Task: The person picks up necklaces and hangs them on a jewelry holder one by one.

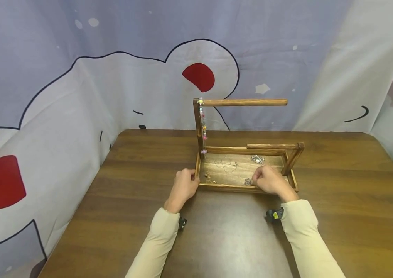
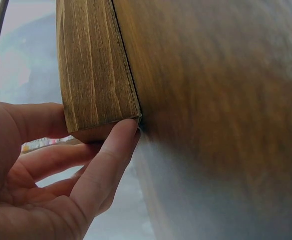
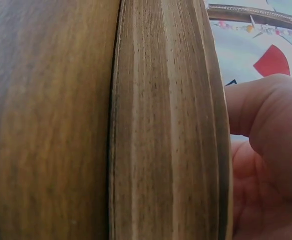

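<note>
A wooden jewelry stand (image 1: 231, 188) with a shallow tray base stands on the table. At the tray's left front corner, my left hand (image 1: 184, 184) grips the wood; in the left wrist view, the fingers (image 2: 113, 155) hold that corner from top and bottom. My right hand (image 1: 270, 180) reaches over the front wall into the tray, fingertips down beside a small silver chain pile (image 1: 248, 181). The wall hides those fingertips in the right wrist view, so a grasp cannot be made out. A colorful beaded strand (image 1: 204, 131) hangs from the tall bar (image 1: 245, 102).
Inside the tray lie another silver piece (image 1: 257, 158), a thin chain (image 1: 229, 166) and a gold-toned piece (image 1: 210, 178). A lower bar (image 1: 270, 146) extends leftward from the short right post (image 1: 293, 158). Behind the table (image 1: 349, 185) hangs a patterned cloth (image 1: 130, 85).
</note>
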Motion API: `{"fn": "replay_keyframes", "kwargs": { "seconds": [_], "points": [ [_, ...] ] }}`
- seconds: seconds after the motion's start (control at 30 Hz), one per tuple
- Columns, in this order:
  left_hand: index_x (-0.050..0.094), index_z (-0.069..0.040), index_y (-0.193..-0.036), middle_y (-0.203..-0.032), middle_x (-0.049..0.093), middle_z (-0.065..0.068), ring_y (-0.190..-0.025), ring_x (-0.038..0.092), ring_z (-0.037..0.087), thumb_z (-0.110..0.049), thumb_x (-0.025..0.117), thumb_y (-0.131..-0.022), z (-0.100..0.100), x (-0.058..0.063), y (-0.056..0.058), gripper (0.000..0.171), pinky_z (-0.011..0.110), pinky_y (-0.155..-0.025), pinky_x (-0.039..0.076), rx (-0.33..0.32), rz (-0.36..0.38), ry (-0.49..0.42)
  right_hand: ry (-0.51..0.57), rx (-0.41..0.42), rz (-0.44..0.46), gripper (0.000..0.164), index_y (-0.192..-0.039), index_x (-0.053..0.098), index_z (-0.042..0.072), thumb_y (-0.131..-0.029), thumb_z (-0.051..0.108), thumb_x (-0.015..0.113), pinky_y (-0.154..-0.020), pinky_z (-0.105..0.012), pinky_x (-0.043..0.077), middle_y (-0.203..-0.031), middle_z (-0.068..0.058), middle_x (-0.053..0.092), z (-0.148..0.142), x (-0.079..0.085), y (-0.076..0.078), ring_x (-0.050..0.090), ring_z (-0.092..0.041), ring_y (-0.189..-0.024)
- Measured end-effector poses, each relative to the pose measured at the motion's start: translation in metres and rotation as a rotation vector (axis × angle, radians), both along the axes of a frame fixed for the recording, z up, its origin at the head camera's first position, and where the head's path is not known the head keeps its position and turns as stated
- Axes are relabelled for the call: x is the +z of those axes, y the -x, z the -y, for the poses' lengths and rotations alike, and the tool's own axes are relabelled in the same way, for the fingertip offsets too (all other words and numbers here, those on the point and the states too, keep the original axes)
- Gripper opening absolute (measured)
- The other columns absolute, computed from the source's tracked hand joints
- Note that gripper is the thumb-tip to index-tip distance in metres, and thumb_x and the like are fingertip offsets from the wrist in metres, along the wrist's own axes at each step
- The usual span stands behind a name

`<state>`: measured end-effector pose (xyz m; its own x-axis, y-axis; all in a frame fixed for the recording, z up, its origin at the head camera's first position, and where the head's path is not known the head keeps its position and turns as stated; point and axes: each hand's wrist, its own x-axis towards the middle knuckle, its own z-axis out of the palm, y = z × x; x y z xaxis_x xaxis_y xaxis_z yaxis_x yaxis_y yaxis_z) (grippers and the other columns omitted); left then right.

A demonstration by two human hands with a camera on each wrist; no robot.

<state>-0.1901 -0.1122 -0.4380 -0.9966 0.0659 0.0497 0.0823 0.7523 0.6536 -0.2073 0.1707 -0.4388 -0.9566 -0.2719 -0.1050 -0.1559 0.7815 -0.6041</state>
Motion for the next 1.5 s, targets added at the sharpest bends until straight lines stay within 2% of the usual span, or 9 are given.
{"fn": "replay_keyframes", "kwargs": {
  "seconds": [0.13,0.4,0.53,0.67,0.83,0.97,1.1,1.3,1.5],
  "points": [
    [0.065,-0.004,-0.079,-0.062,0.053,0.003,-0.053,0.046,0.013,-0.005,0.055,-0.084,0.0,0.001,0.001,0.011,0.025,-0.048,0.037,-0.003,0.009,-0.009,0.055,0.006,0.014,0.004,-0.079,0.06,0.005,-0.078,0.009,0.058,-0.061,-0.03,0.04,-0.074,-0.005,0.059,-0.001,0.002,0.001,0.051,-0.017,-0.067],
    [0.067,-0.002,-0.085,-0.064,0.055,0.003,-0.056,0.048,0.014,-0.005,0.055,-0.083,0.0,0.001,0.002,0.013,0.025,-0.05,0.039,-0.003,0.003,-0.005,0.194,-0.057,0.045,0.01,-0.086,0.06,0.002,-0.085,0.012,0.057,-0.066,-0.031,0.041,-0.08,-0.008,0.06,-0.004,0.008,0.001,0.054,-0.018,-0.072],
    [0.067,-0.002,-0.086,-0.065,0.056,0.003,-0.056,0.047,0.013,-0.005,0.055,-0.083,-0.001,0.001,0.001,0.013,0.025,-0.05,0.038,-0.009,-0.001,-0.006,0.298,-0.07,0.082,0.014,-0.094,0.058,-0.003,-0.084,0.007,0.056,-0.065,-0.03,0.044,-0.083,-0.013,0.062,-0.005,0.009,0.001,0.056,-0.019,-0.071],
    [0.067,-0.002,-0.084,-0.065,0.055,0.004,-0.055,0.047,0.013,-0.005,0.055,-0.083,0.0,0.002,0.001,0.013,0.025,-0.049,0.038,-0.006,0.0,-0.015,0.344,-0.071,0.098,0.019,-0.1,0.056,-0.005,-0.083,0.004,0.054,-0.064,-0.03,0.044,-0.085,-0.017,0.061,-0.004,0.011,0.001,0.056,-0.02,-0.071],
    [0.065,-0.005,-0.079,-0.063,0.053,0.004,-0.054,0.045,0.013,-0.005,0.055,-0.083,0.0,0.002,0.0,0.011,0.024,-0.047,0.035,0.0,0.001,-0.012,0.328,-0.059,0.108,0.02,-0.102,0.057,-0.005,-0.083,0.004,0.055,-0.067,-0.031,0.045,-0.091,-0.018,0.062,-0.005,0.013,0.0,0.058,-0.023,-0.077],
    [0.066,-0.003,-0.084,-0.064,0.053,0.004,-0.054,0.045,0.012,-0.005,0.054,-0.083,0.0,0.002,-0.001,0.012,0.024,-0.047,0.035,-0.005,0.006,-0.019,0.302,-0.064,0.064,0.02,-0.101,0.06,-0.003,-0.082,0.003,0.057,-0.07,-0.031,0.045,-0.091,-0.016,0.063,-0.007,0.015,-0.001,0.059,-0.023,-0.081],
    [0.067,-0.001,-0.089,-0.065,0.055,0.005,-0.055,0.045,0.013,-0.005,0.054,-0.084,0.0,0.002,-0.001,0.015,0.025,-0.048,0.036,-0.004,0.017,-0.027,0.302,-0.07,0.014,0.017,-0.097,0.061,-0.001,-0.08,0.002,0.061,-0.069,-0.03,0.046,-0.087,-0.013,0.063,-0.007,0.016,-0.001,0.059,-0.022,-0.077],
    [0.067,-0.003,-0.084,-0.064,0.054,0.004,-0.055,0.045,0.013,-0.006,0.055,-0.083,0.0,0.002,-0.001,0.013,0.025,-0.049,0.036,-0.005,0.016,-0.019,0.289,-0.077,-0.041,0.011,-0.09,0.062,0.003,-0.079,0.007,0.065,-0.068,-0.031,0.045,-0.082,-0.01,0.062,-0.006,0.018,-0.002,0.057,-0.019,-0.072],
    [0.066,-0.003,-0.083,-0.063,0.054,0.003,-0.055,0.046,0.013,-0.006,0.055,-0.083,0.001,0.001,0.0,0.012,0.025,-0.049,0.036,-0.007,0.012,-0.022,0.314,-0.071,-0.053,0.01,-0.089,0.06,0.002,-0.081,0.008,0.063,-0.063,-0.027,0.042,-0.079,-0.01,0.059,-0.007,0.024,-0.004,0.053,-0.016,-0.068]
  ]
}}
